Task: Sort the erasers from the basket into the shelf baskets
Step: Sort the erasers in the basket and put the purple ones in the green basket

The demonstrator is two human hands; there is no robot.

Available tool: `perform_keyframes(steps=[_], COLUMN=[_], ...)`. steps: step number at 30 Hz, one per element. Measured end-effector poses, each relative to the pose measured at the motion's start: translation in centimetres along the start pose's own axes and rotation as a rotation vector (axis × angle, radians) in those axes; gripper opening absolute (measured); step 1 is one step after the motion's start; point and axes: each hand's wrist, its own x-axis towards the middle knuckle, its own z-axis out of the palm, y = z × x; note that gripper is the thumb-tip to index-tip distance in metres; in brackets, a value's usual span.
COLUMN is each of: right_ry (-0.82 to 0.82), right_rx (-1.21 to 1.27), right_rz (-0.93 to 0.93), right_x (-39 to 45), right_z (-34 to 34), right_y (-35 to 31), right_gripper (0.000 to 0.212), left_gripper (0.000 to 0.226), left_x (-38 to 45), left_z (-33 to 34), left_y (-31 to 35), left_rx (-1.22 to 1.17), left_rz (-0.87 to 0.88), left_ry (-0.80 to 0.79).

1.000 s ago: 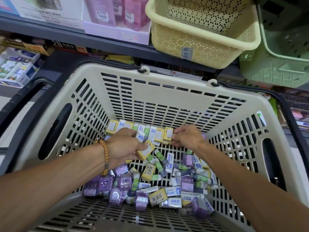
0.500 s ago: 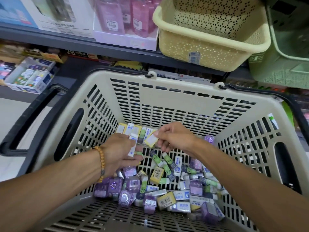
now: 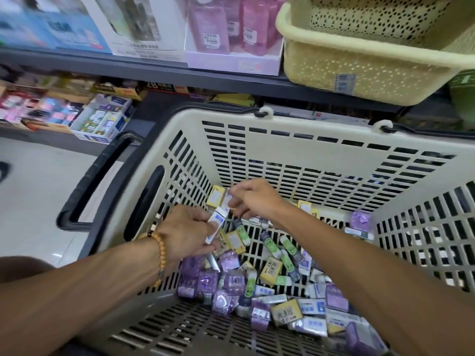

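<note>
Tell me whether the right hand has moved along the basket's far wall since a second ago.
Yes. The right hand has shifted left along the basket far wall, from near its middle toward the left corner, closer to the left hand.

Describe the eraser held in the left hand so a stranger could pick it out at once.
Start at the big beige slotted shopping basket and find the left hand, the one with the bead bracelet. Its fingers hold a slim white eraser with blue print. Unlike the yellow, green and purple erasers lying loose below, it is lifted and gripped.
</note>
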Motion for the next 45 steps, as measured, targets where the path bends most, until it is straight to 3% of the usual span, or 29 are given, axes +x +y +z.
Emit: perform_keyframes(steps=[3, 6, 9, 11, 16, 19, 22, 28, 33, 40, 45], right_ry=[-0.154, -0.249, -0.161, -0.051, 0.099, 0.155, 0.192, 0.241, 0.237, 0.245, 0.241], right_rx=[-0.014, -0.088, -0.225, -0.319, -0.346, -0.352, -0.336, -0.354, -0.392, -0.387, -0.383], right_rz=[-0.025, -0.062, -0.057, -0.058, -0.049, -0.041, -0.074, -0.123, -0.151, -0.139, -0.140], right_x=[-2.0, -4.0, -6.0, -7.5, -11.4, -12.4, -12.2, -11.4, -11.2, -11.3, -11.2], right_z=[-0.8, -1.2, -3.1, -5.0, -9.2, -10.3, -10.8, -11.3, -11.1, -11.2, -11.2], right_y=[-0.5, -1.1, -1.6, -1.6, -0.2, 0.6, 0.6, 0.0, -0.1, 0.2, 0.4], right_gripper=[0.028, 0.012, 0.009, 0.016, 0.019, 0.019, 0.018, 0.018, 0.021, 0.020, 0.018], left_gripper=[0.017, 0.017, 0.021, 0.030, 0.074, 0.105, 0.118, 0.092, 0.080, 0.081, 0.071], left_x=[0.1, 0.4, 0.6, 1.0, 2.9, 4.2, 4.8, 3.8, 3.1, 2.8, 2.4], left_z=[0.3, 0.7, 1.6, 2.6, 7.0, 10.1, 11.7, 12.3, 14.2, 14.9, 14.8], left_y=[0.3, 0.4, 0.3, 0.1, -0.9, -2.3, -4.3, -5.9, -4.9, -4.5, -4.7], left_rx=[0.055, 0.090, 0.212, 0.426, 1.038, 1.263, 1.442, 1.467, 1.211, 1.228, 1.276], left_rz=[0.050, 0.104, 0.174, 0.289, 0.681, 0.724, 0.739, 0.895, 0.676, 0.608, 0.591], left_ry=[-0.031, -0.074, -0.174, -0.259, -0.520, -0.593, -0.549, -0.562, -0.698, -0.697, -0.693])
